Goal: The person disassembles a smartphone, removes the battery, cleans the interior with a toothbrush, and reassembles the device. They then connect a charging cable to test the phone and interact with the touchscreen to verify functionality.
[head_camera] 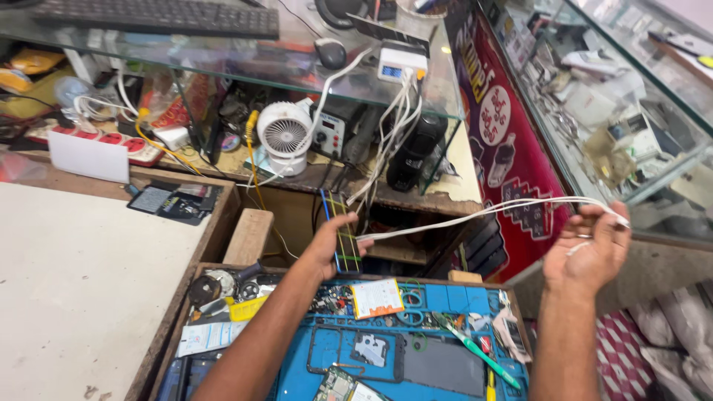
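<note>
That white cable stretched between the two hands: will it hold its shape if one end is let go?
Probably not. The white cable sags and curves between the left hand and right hand, so it looks floppy. It seems thin and light, and likely to drop toward the blue work mat.

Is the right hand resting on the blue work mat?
No, the right hand is raised beside the blue work mat, gripping a white cable.

A white desk fan (284, 136) stands behind the blue work mat (445, 301).
</note>
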